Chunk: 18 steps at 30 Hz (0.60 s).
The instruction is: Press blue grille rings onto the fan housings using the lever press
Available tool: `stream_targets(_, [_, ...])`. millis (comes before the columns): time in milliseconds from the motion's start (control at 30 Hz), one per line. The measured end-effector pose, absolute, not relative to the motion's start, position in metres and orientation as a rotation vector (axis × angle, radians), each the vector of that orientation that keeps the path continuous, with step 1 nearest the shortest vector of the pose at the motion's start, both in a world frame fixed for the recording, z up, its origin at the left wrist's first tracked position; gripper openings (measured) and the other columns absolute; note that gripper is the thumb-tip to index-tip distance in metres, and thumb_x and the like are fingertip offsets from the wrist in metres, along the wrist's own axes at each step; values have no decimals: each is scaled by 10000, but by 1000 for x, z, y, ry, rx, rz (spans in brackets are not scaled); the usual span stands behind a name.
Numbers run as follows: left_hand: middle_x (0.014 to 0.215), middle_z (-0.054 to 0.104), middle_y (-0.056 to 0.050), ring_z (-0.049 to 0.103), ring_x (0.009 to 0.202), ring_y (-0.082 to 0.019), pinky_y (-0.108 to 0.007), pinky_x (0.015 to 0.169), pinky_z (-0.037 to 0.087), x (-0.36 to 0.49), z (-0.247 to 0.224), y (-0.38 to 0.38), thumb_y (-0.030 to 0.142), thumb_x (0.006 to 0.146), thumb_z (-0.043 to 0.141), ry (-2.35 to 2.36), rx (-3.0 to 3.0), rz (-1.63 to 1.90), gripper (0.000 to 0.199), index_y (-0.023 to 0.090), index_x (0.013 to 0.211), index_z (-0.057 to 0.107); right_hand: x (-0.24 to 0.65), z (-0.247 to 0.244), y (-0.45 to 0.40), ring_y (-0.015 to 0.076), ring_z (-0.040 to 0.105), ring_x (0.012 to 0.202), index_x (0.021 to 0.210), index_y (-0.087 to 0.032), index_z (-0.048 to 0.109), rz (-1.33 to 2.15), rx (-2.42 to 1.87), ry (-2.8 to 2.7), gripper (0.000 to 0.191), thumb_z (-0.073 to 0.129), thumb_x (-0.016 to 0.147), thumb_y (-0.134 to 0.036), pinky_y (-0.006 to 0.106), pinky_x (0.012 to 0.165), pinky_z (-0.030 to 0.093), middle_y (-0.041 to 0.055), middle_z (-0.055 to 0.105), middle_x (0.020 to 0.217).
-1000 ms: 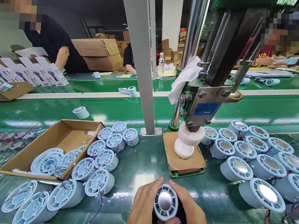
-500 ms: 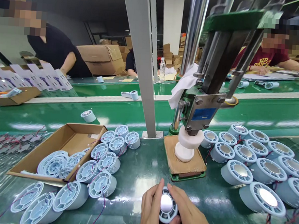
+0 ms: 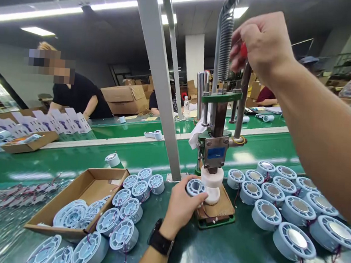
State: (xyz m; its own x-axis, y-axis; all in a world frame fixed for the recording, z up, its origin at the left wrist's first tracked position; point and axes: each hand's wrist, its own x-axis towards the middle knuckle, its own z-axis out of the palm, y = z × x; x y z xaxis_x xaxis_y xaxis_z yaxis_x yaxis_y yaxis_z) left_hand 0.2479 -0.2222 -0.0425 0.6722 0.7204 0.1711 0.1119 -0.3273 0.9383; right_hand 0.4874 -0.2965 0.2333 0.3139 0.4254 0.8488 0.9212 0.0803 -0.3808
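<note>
My left hand (image 3: 180, 207), with a black band on its wrist, grips a light-blue round housing (image 3: 195, 188) with a slotted rim and a metal disc in its middle. The housing is tilted, beside the white lower pad (image 3: 212, 196) of a hand press (image 3: 216, 150). Above that pad sits the white upper pad (image 3: 212, 177), with a gap between them. Raised high at the upper right, my right hand (image 3: 261, 43) curls around the red knob (image 3: 244, 50) of the press lever; its fingertips are slightly blurred.
Right of the press stand several disc-topped housings (image 3: 268, 210). On the left, several open housings (image 3: 124, 235) surround a cardboard tray (image 3: 48, 230) of round blue parts. A grey post (image 3: 159, 82) rises behind. A person in black (image 3: 81, 103) stands across the green belt (image 3: 138, 151).
My hands have separated: the left has carried the housing forward to the press, while the right has let go of it and risen to the lever knob. The view has tilted up.
</note>
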Motion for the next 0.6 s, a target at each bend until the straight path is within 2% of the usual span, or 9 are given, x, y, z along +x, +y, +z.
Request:
stream_targets(33, [899, 723, -33, 646, 788, -182, -274, 740, 490, 254, -46, -218, 208, 650, 744, 658, 1808, 725, 369, 143, 1006, 674, 490, 229, -289, 48, 648, 698, 949, 271, 473, -555, -1471, -1256, 721, -6, 809, -249, 163, 537, 340, 143, 652, 858])
stream_targets(100, [851, 714, -40, 640, 745, -177, -273, 710, 494, 260, -56, -214, 217, 649, 751, 669, 1768, 744, 390, 120, 1017, 668, 490, 219, -281, 74, 618, 674, 848, 300, 479, -518, -1390, -1202, 793, -50, 686, -268, 210, 480, 297, 188, 617, 830])
stream_targets(233, [963, 712, -71, 653, 852, -201, -291, 789, 507, 255, -67, -217, 217, 615, 789, 656, 1685, 827, 557, 121, 1138, 624, 486, 210, -283, 86, 600, 633, 680, 234, 537, -503, -1312, -1157, 735, 18, 688, -287, 242, 466, 268, 198, 600, 814])
stream_targets(333, [1039, 708, -91, 654, 913, -211, -303, 838, 510, 257, -68, -223, 252, 635, 798, 601, 1643, 859, 620, 125, 1204, 588, 487, 209, -284, 114, 608, 631, 836, 197, 598, -523, -1267, -1155, 664, 185, 758, -317, 259, 481, 274, 175, 622, 821])
stream_targets(467, [1063, 725, -77, 649, 955, -229, -319, 881, 506, 277, -69, -232, 218, 585, 847, 491, 1672, 813, 603, 148, 1149, 646, 487, 206, -286, 141, 617, 633, 1109, 166, 562, -518, -1257, -1149, 638, 364, 768, -336, 255, 487, 282, 188, 626, 859])
stream_targets(533, [1057, 733, -67, 646, 964, -238, -334, 889, 504, 287, -69, -236, 188, 578, 848, 460, 1710, 785, 568, 159, 1118, 674, 487, 205, -287, 157, 628, 665, 1086, 178, 569, -503, -1263, -1141, 632, 373, 772, -335, 234, 487, 280, 210, 619, 891])
stream_targets(600, [1059, 736, -62, 647, 965, -241, -341, 890, 504, 293, -70, -239, 174, 585, 841, 448, 1738, 769, 557, 166, 1118, 679, 487, 205, -286, 174, 636, 690, 984, 196, 597, -488, -1271, -1133, 609, 367, 779, -329, 221, 486, 280, 229, 612, 911])
